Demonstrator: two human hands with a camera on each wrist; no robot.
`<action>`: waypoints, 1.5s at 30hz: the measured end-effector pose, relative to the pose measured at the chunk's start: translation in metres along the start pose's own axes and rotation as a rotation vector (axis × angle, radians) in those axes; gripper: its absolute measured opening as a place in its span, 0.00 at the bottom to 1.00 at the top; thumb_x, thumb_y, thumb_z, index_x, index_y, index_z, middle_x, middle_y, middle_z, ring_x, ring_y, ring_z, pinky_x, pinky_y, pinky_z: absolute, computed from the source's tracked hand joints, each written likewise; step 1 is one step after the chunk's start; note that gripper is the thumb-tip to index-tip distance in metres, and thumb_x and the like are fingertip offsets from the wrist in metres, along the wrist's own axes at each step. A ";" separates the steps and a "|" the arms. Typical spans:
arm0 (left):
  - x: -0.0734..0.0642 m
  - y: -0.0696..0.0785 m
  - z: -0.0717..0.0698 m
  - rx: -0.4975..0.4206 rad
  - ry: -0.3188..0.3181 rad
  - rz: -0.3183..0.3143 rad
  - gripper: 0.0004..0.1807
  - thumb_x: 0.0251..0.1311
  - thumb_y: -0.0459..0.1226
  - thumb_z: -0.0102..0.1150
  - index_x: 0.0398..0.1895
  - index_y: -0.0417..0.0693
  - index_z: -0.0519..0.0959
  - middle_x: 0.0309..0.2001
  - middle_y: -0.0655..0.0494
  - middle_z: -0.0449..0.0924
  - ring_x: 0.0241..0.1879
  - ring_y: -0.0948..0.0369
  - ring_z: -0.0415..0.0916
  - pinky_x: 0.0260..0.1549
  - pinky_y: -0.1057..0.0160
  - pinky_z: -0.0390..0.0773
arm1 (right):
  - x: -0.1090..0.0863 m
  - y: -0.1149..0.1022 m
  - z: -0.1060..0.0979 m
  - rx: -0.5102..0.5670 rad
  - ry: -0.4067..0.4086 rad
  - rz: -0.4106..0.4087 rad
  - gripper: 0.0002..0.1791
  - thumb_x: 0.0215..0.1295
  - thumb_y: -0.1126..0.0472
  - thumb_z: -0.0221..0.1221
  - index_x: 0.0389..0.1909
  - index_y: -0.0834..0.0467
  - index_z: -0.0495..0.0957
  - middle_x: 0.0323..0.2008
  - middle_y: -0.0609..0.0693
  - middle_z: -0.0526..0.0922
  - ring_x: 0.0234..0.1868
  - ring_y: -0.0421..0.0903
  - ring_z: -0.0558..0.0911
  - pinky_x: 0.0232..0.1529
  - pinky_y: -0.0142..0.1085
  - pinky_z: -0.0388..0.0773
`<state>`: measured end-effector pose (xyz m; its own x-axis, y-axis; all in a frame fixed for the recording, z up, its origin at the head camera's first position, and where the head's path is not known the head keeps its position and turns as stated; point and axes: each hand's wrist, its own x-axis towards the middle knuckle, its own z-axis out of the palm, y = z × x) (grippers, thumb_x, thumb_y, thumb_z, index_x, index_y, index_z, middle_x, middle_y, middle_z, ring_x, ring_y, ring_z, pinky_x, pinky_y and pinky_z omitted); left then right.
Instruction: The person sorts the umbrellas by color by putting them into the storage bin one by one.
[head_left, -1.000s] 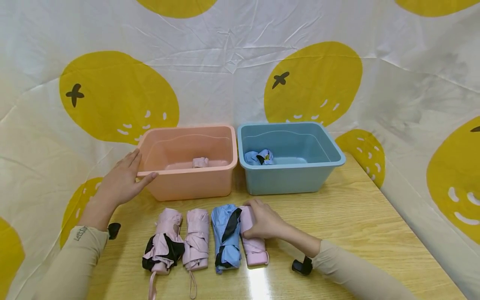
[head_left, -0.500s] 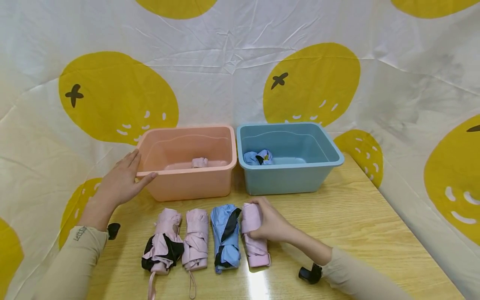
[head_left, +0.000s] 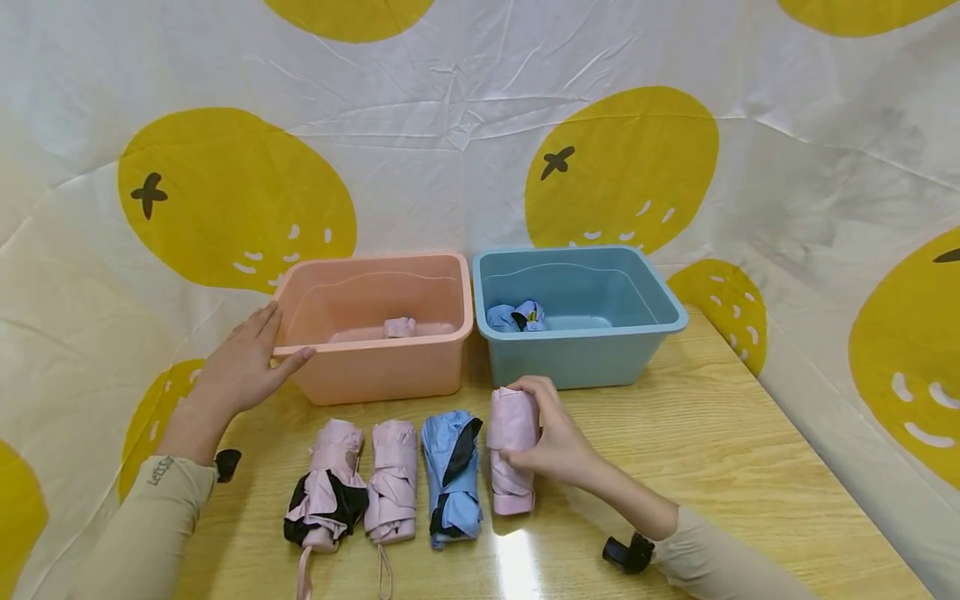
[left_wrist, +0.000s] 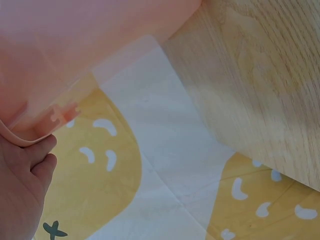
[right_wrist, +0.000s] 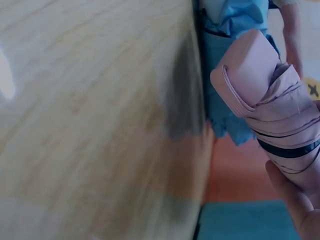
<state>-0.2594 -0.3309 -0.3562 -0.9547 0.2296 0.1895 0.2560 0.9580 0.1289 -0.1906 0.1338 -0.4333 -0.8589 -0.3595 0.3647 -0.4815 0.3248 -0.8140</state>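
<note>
My right hand point(head_left: 558, 442) grips a pink folded umbrella point(head_left: 512, 454) from its right side, thumb across the front. In the right wrist view, the umbrella's flat handle end and cord point(right_wrist: 250, 75) stand off from the tabletop. A blue folded umbrella point(head_left: 452, 475) with black lining lies just left of it. Two more pink umbrellas lie further left, one neatly wrapped point(head_left: 393, 479) and one showing loose black lining point(head_left: 327, 492). My left hand point(head_left: 243, 362) rests on the left corner of the salmon-pink bin point(head_left: 375, 371), fingers extended along the side and thumb over the front rim.
Right beside the pink bin stands a blue bin point(head_left: 570, 358), holding blue bundled umbrellas point(head_left: 517, 315). A pink bundle point(head_left: 400, 327) lies inside the pink bin. The wooden table point(head_left: 720, 442) meets a white cloth backdrop point(head_left: 465, 192) printed with yellow fruit.
My right hand has closed round the rightmost pink umbrella and raised it, moving slightly right and toward the bins. The left hand has stayed on the pink bin.
</note>
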 end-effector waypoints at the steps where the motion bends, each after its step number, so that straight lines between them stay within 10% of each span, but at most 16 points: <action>1: 0.000 0.000 0.000 -0.002 -0.001 -0.002 0.56 0.73 0.66 0.46 0.80 0.25 0.46 0.80 0.27 0.43 0.78 0.30 0.45 0.75 0.32 0.48 | 0.001 -0.001 -0.001 0.012 0.009 -0.021 0.49 0.39 0.75 0.78 0.66 0.58 0.67 0.64 0.55 0.67 0.61 0.54 0.73 0.55 0.42 0.84; 7: -0.001 0.001 -0.001 -0.006 0.004 -0.001 0.56 0.73 0.66 0.46 0.80 0.25 0.46 0.80 0.26 0.44 0.78 0.30 0.45 0.75 0.32 0.48 | 0.011 -0.012 -0.008 0.074 0.053 -0.116 0.48 0.40 0.77 0.77 0.66 0.58 0.68 0.65 0.57 0.66 0.59 0.57 0.72 0.38 0.38 0.89; 20: 0.000 0.000 0.001 -0.004 0.009 0.007 0.56 0.73 0.66 0.46 0.80 0.25 0.47 0.81 0.28 0.43 0.78 0.30 0.44 0.75 0.32 0.49 | 0.049 -0.038 -0.023 0.069 0.127 -0.240 0.49 0.43 0.75 0.78 0.69 0.60 0.65 0.67 0.57 0.66 0.61 0.52 0.71 0.32 0.41 0.89; 45: -0.002 0.001 -0.003 0.003 0.007 0.002 0.56 0.73 0.66 0.45 0.80 0.25 0.48 0.81 0.28 0.44 0.78 0.31 0.45 0.76 0.33 0.49 | 0.198 -0.086 -0.006 0.016 0.180 -0.334 0.48 0.50 0.66 0.79 0.70 0.62 0.64 0.64 0.59 0.65 0.59 0.52 0.70 0.51 0.41 0.79</action>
<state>-0.2571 -0.3308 -0.3538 -0.9530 0.2302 0.1967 0.2573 0.9582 0.1253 -0.3199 0.0396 -0.2886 -0.6725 -0.2830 0.6839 -0.7388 0.2017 -0.6431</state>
